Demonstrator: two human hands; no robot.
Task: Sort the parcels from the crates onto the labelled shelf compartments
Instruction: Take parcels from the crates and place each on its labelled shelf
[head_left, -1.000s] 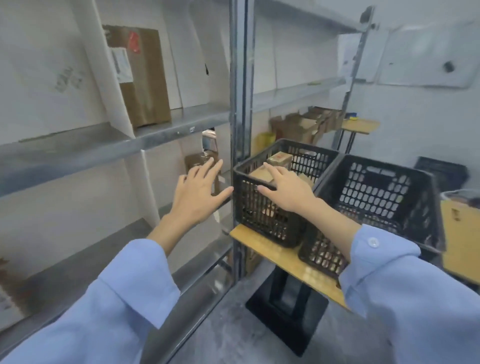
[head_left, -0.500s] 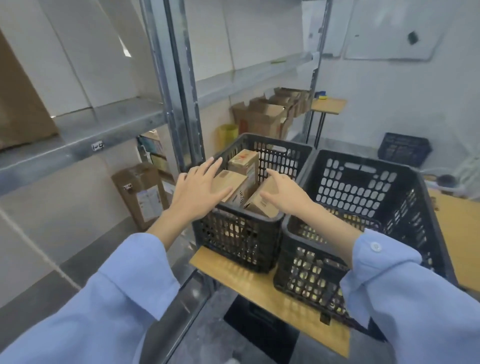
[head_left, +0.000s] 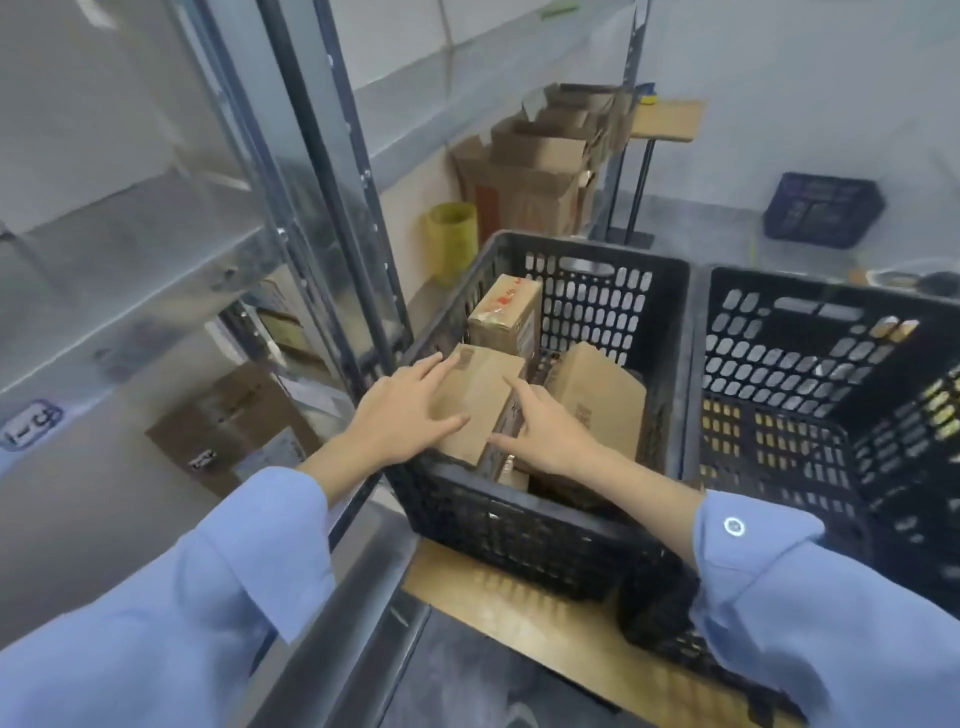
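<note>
A black plastic crate (head_left: 524, 525) stands on a wooden table (head_left: 535, 618) and holds three brown cardboard parcels. The nearest parcel (head_left: 480, 400) leans at the crate's near left. My left hand (head_left: 408, 410) rests on its top with straight fingers. My right hand (head_left: 545, 434) touches its right side, fingers spread. Another parcel (head_left: 597, 400) lies tilted to the right of it, and an upright parcel with red print (head_left: 506, 314) stands behind. The metal shelf (head_left: 130, 291) stands to the left, with a label (head_left: 31, 423) on its edge.
A second black crate (head_left: 831, 405) sits right of the first. A cardboard box (head_left: 228, 421) stands in a lower shelf compartment. Open cartons (head_left: 540, 166), a yellow bin (head_left: 452, 239), a small table (head_left: 665, 122) and a blue crate (head_left: 823, 210) are farther back on the floor.
My view has turned from the shelf down to the crate. Both hands have come down from above the crate rim onto the nearest parcel.
</note>
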